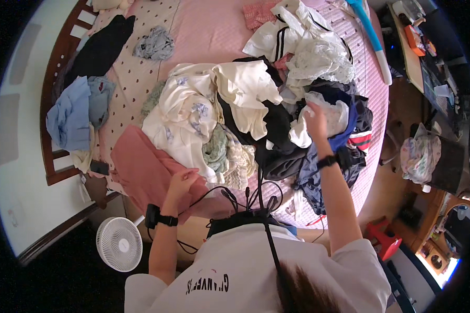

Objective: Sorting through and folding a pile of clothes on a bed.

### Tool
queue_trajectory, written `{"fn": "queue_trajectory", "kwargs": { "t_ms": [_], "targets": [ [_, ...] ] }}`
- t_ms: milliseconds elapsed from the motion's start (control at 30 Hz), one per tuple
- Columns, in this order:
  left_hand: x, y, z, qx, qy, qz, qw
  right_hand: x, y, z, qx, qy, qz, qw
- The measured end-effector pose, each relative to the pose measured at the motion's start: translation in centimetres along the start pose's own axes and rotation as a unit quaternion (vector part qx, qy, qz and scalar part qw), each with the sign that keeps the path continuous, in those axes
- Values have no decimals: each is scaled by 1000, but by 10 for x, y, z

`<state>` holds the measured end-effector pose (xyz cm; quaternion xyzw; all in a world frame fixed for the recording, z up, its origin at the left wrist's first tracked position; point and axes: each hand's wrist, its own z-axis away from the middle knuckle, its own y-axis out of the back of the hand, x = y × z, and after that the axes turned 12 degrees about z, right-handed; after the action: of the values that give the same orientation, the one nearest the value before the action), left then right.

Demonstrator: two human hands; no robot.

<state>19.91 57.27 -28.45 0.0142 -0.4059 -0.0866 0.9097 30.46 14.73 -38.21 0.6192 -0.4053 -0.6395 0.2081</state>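
My left hand [181, 183] is low on the left, its fingers closed on the edge of a dusty-pink garment [138, 161] spread over the near bed edge. To the right, my right hand [316, 122] reaches into the heap with bent fingers closed on a white garment [300, 133]. Between the hands lies a heaped cream garment with blue flowers [177, 107]. A plain cream garment [245, 88] overlaps black clothing [279, 125]. Near the middle sit a pale green bunched cloth [215, 148] and a cream knit piece [240, 169].
Blue clothes [70, 115] and a black garment [104, 47] lie by the wooden bed rail. A grey bundle [155, 44] rests on the dotted sheet. White lace clothes [321, 60] are piled at the far right. A white fan [119, 244] stands below the bed; a red stool [384, 237] is right.
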Motion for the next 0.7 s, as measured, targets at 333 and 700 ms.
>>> {"fn": "queue_trajectory", "kwargs": {
  "t_ms": [333, 700],
  "targets": [
    [-11, 18, 21, 74, 28, -20, 997, -25, -104, -99, 8, -94, 86, 992],
    [2, 1, -1, 35, 63, 8, 997, 15, -147, -103, -80, -155, 9, 985]
  ]
}}
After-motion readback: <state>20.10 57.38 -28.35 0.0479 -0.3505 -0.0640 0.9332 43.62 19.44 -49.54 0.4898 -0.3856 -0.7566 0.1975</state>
